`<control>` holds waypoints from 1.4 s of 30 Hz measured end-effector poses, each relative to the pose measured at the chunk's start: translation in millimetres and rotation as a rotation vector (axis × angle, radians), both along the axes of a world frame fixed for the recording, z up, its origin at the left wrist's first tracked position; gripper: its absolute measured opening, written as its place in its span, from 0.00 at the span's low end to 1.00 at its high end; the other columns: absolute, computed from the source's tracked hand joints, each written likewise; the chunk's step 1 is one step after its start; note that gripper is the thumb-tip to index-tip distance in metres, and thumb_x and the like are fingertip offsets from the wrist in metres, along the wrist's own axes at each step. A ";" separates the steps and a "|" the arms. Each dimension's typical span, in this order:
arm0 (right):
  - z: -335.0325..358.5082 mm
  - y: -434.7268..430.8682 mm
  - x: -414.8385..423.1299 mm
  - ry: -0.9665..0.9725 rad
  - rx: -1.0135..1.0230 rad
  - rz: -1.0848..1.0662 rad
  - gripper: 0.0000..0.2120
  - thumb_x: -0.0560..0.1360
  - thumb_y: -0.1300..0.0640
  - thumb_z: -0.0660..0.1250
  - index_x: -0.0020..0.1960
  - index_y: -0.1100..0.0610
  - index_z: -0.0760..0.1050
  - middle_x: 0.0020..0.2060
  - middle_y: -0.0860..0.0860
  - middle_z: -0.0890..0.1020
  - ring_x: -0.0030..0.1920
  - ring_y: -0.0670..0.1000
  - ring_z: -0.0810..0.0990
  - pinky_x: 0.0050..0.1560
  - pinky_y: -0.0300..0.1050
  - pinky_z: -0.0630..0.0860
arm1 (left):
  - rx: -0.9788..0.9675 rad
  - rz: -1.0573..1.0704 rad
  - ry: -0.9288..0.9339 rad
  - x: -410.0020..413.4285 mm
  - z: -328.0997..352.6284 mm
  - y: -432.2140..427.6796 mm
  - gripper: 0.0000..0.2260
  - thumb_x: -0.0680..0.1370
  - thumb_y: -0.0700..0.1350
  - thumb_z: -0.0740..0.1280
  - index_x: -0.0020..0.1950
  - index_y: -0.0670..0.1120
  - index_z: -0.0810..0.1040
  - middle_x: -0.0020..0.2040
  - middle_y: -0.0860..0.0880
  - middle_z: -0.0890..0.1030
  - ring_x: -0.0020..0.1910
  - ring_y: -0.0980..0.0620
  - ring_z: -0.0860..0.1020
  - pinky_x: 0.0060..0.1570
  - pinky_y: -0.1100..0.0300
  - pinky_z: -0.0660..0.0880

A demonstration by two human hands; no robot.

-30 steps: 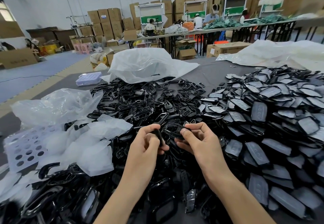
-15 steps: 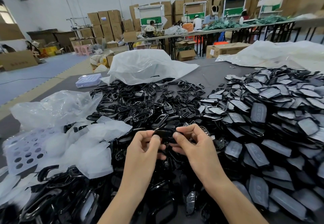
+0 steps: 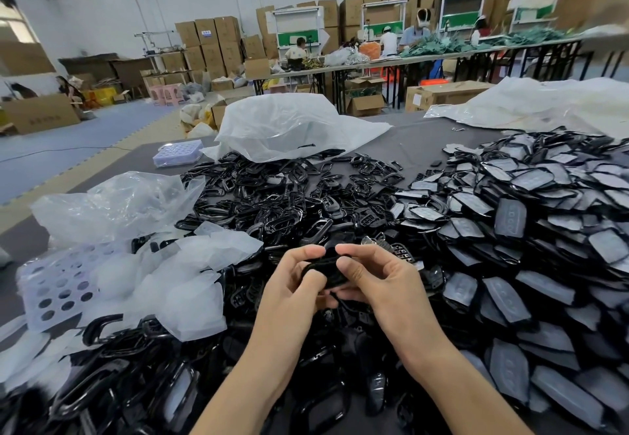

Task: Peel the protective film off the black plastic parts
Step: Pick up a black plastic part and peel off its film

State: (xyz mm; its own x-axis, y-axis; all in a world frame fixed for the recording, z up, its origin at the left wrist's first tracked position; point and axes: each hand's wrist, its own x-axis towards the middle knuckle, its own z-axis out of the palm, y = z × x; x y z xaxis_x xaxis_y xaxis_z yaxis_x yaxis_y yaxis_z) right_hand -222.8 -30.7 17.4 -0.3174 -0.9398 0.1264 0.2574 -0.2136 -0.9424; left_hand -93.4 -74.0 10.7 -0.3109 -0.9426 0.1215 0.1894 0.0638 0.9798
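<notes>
Your left hand (image 3: 289, 286) and right hand (image 3: 379, 284) have drawn together, both pinching one black part (image 3: 323, 269) between them, so you're probably starting its film edge.

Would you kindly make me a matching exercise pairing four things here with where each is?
1 black part; 2 pile of grey-filmed parts; 3 crumpled clear bag; 4 stacked cardboard boxes.
A back of the room; B gripped by left hand and right hand; C heaped on the right; D on the left, farther back.
Pairs: 1-B, 2-C, 3-D, 4-A.
</notes>
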 end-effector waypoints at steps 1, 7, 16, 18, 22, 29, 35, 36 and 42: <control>0.3 0.1 0.0 0.016 0.000 0.000 0.06 0.75 0.61 0.73 0.49 0.52 0.86 0.46 0.61 0.84 0.39 0.55 0.86 0.42 0.39 0.82 | -0.005 -0.014 -0.007 0.7 0.6 1.0 0.13 0.70 0.42 0.64 0.49 0.56 0.83 0.42 0.51 0.81 0.40 0.53 0.79 0.44 0.56 0.77; 0.6 0.8 -1.7 0.046 -0.020 -0.038 0.06 0.74 0.58 0.74 0.48 0.49 0.86 0.44 0.58 0.85 0.41 0.53 0.87 0.41 0.38 0.82 | -0.175 0.037 -0.154 5.8 2.6 2.9 0.10 0.74 0.52 0.67 0.54 0.59 0.81 0.49 0.50 0.84 0.44 0.49 0.83 0.50 0.49 0.81; 1.0 -1.1 -6.3 0.121 0.016 0.016 0.08 0.73 0.57 0.74 0.48 0.45 0.86 0.41 0.53 0.87 0.41 0.52 0.87 0.41 0.37 0.81 | -0.178 0.001 -0.251 14.0 3.4 -5.3 0.13 0.79 0.42 0.70 0.54 0.62 0.80 0.40 0.53 0.81 0.40 0.55 0.80 0.46 0.59 0.78; -1.5 -1.3 -6.2 0.201 0.017 -0.019 0.11 0.75 0.59 0.74 0.48 0.43 0.86 0.41 0.50 0.87 0.40 0.51 0.87 0.41 0.37 0.81 | -0.270 0.063 -0.364 14.8 4.2 -6.3 0.13 0.78 0.44 0.70 0.52 0.64 0.78 0.36 0.56 0.78 0.37 0.57 0.78 0.43 0.61 0.78; -4.3 -0.9 -5.1 0.240 -0.003 -0.031 0.11 0.76 0.58 0.74 0.49 0.42 0.85 0.43 0.48 0.87 0.41 0.50 0.87 0.42 0.36 0.81 | -0.257 0.095 -0.331 13.3 4.8 -5.4 0.14 0.78 0.41 0.71 0.49 0.62 0.80 0.34 0.56 0.79 0.34 0.56 0.79 0.41 0.63 0.77; -10.5 -6.3 -5.0 0.274 0.056 -0.008 0.09 0.75 0.58 0.75 0.47 0.44 0.85 0.41 0.49 0.87 0.40 0.50 0.87 0.43 0.38 0.81 | -0.327 0.150 -0.400 7.7 7.3 1.2 0.15 0.79 0.36 0.68 0.46 0.57 0.83 0.42 0.60 0.85 0.37 0.57 0.83 0.40 0.69 0.77; -13.2 -9.6 -9.6 0.210 0.074 -0.097 0.04 0.75 0.59 0.74 0.46 0.51 0.84 0.40 0.51 0.87 0.40 0.53 0.87 0.39 0.34 0.79 | -0.603 0.236 -0.697 49.3 45.9 -49.0 0.09 0.81 0.45 0.65 0.52 0.61 0.78 0.39 0.60 0.84 0.38 0.62 0.82 0.39 0.69 0.76; -13.1 -9.8 -11.6 0.182 0.072 -0.106 0.04 0.75 0.60 0.74 0.47 0.52 0.84 0.40 0.52 0.87 0.40 0.54 0.87 0.39 0.35 0.79 | -0.644 0.328 -0.787 61.7 55.1 -69.1 0.08 0.82 0.45 0.64 0.55 0.58 0.78 0.39 0.60 0.82 0.37 0.61 0.81 0.36 0.69 0.75; -15.4 -11.0 -13.0 0.135 0.071 -0.131 0.04 0.76 0.61 0.73 0.47 0.52 0.83 0.40 0.53 0.87 0.42 0.55 0.87 0.40 0.36 0.80 | -0.339 0.193 -1.527 111.1 67.1 -157.7 0.15 0.83 0.42 0.63 0.69 0.42 0.74 0.64 0.41 0.79 0.62 0.41 0.76 0.62 0.52 0.71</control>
State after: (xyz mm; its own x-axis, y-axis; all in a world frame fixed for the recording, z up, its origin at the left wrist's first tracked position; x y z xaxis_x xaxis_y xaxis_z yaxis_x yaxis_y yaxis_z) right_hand -235.9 -41.7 2.0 -0.4224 -0.8996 0.1111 0.1022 -0.1690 -0.9803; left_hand 17.7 -231.7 77.8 -0.2156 -0.9762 0.0237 -0.9619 0.2165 0.1667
